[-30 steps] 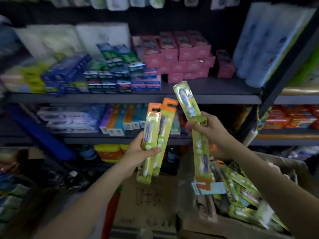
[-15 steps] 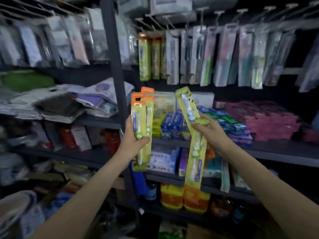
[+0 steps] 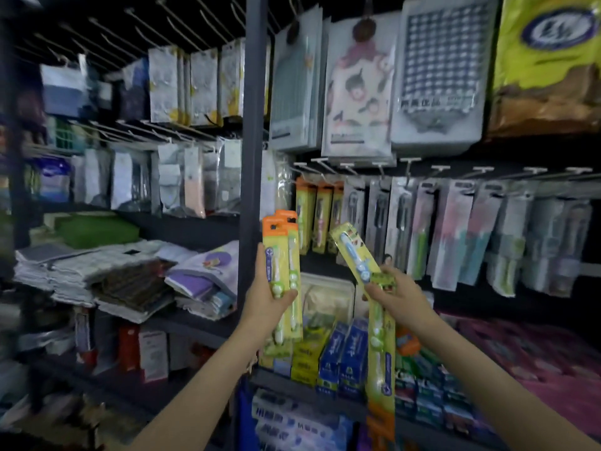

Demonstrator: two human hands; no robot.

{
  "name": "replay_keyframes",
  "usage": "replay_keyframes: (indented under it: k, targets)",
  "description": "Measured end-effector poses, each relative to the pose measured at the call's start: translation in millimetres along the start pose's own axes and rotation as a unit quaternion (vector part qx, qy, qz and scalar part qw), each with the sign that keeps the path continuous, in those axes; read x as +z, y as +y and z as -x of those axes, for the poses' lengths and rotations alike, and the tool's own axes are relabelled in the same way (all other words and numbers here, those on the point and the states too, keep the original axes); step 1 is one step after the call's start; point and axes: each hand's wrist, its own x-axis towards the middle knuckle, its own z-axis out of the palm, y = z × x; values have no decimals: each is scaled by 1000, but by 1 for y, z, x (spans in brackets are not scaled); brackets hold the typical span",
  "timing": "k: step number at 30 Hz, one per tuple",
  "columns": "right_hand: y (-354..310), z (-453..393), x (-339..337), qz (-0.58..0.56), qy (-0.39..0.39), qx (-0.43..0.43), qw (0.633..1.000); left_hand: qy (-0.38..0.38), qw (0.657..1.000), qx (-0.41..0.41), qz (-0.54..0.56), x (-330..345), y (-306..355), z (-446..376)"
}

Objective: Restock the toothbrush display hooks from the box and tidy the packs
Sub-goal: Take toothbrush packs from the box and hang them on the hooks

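We've got our left hand (image 3: 270,301) gripping two orange-topped toothbrush packs (image 3: 281,255) upright, right hand (image 3: 395,297) pinching two more packs (image 3: 374,288). Matching hook (image 3: 300,167) sits just above; we'd probably feed the hang holes on one at a time.

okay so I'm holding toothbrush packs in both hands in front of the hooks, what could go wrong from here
1. Your right hand holds two packs: a tilted one and one hanging upside down, orange end at the bottom. That lower pack might slip, and needs flipping before hanging.
2. Your left hand grips two upright packs together. With no free hand, threading one onto a hook may drop another.
3. The matching orange-topped packs hang beside grey ones, so a pack could land on the wrong hook.
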Motion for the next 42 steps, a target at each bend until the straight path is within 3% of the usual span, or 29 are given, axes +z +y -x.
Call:
replay_keyframes:
  k: [5, 11, 19, 28, 32, 37, 42]
  targets:
    - [4, -31, -9, 2, 11, 5, 1000, 3, 997, -29, 76, 16, 9, -66]
    - [10, -63, -1, 35, 28, 24, 999, 33, 966, -102, 234, 23, -9, -140]
    - [25, -106, 19, 77, 25, 25, 996, 19, 953, -100, 286, 42, -38, -197]
    - [42, -125, 15, 102, 41, 32, 993, -48, 965, -94, 239, 52, -63, -219]
    - [45, -133, 17, 109, 46, 31, 992, -1, 995, -44, 87, 44, -71, -222]
    - [51, -138, 20, 109, 38, 23, 993, 72, 992, -12, 101, 45, -63, -225]
    - [58, -137, 15, 84, 42, 33, 995, -9, 999, -7, 35, 52, -56, -233]
